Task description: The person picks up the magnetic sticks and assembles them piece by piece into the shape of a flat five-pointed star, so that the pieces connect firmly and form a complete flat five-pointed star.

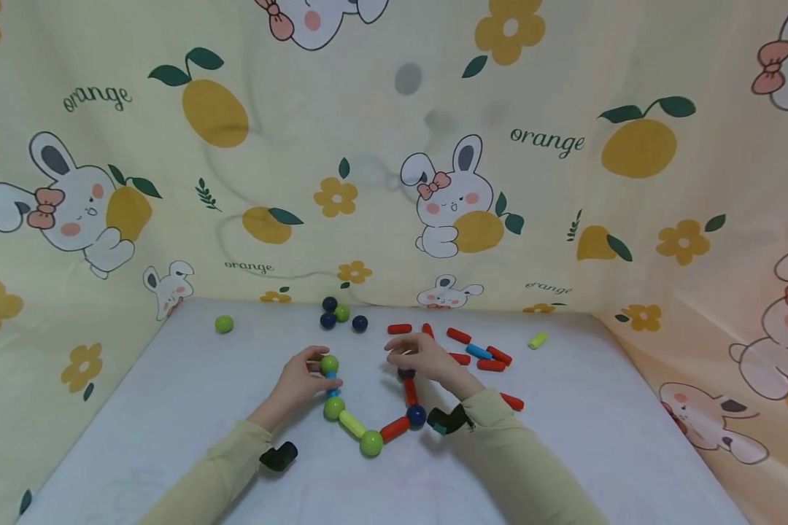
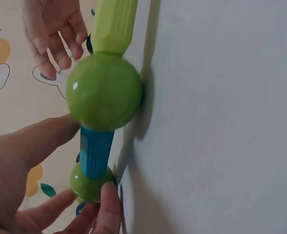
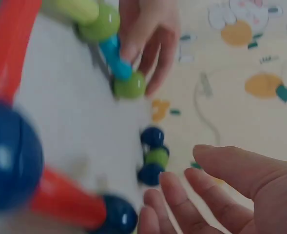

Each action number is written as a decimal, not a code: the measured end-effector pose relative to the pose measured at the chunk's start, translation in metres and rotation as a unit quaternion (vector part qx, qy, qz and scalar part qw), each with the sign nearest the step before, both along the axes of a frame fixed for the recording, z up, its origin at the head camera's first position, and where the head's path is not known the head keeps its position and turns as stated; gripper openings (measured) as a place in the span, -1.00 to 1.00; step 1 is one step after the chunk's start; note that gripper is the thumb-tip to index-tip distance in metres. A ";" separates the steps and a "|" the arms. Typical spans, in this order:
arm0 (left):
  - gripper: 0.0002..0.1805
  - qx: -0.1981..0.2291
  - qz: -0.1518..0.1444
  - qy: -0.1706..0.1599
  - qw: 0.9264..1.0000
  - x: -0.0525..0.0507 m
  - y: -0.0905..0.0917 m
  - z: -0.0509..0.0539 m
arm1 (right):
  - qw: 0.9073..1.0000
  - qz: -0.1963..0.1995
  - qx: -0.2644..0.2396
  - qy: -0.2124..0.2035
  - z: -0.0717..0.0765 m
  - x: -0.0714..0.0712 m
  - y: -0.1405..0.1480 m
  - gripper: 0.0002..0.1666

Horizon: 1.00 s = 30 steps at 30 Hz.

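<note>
A linked chain of balls and rods lies on the table in a U shape. My left hand (image 1: 297, 379) holds its left end: the fingers curl by the end green ball (image 2: 88, 184), and the thumb lies along the blue rod (image 2: 96, 152). From there the chain runs through a green ball (image 1: 334, 408), a light green rod (image 1: 352, 424), another green ball (image 1: 371, 442), a red rod (image 1: 395, 429) and a dark blue ball (image 1: 416, 416). Over the dark blue ball (image 3: 119, 214) at the right end, my right hand (image 1: 427, 357) hovers with loose, parted fingers, gripping nothing.
Several loose red rods (image 1: 491, 366) and a blue rod (image 1: 479, 351) lie beyond my right hand. Farther right is a light green rod (image 1: 538, 340). Dark blue balls (image 1: 360, 323) and a green ball (image 1: 342, 313) cluster at the back, near the printed curtain (image 1: 368, 146). Another green ball (image 1: 224, 324) sits back left.
</note>
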<state>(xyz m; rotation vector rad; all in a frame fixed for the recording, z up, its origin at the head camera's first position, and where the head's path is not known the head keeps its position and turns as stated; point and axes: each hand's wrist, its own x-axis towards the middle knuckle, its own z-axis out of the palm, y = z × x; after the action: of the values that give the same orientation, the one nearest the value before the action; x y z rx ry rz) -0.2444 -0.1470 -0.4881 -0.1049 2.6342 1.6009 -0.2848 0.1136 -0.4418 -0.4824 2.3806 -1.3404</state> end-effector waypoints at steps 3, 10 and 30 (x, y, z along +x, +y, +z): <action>-0.18 0.004 0.002 0.002 1.000 0.003 0.002 0.000 | 1.000 -0.025 0.004 0.016 -0.002 -0.008 0.010 -0.63; -0.10 0.027 0.009 0.004 1.000 0.009 0.008 -0.003 | 1.000 0.005 0.007 0.028 -0.013 -0.012 0.020 -0.68; -0.31 0.095 -0.111 0.014 0.989 -0.005 0.021 -0.008 | 0.994 0.026 0.057 0.091 -0.028 0.040 0.076 -0.81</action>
<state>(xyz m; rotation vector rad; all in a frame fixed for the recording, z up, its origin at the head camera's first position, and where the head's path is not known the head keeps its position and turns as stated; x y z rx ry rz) -0.2495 -0.1258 -0.4957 0.2139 2.3961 1.7719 -0.2452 0.1892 -0.4693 -0.6549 2.5549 -1.1763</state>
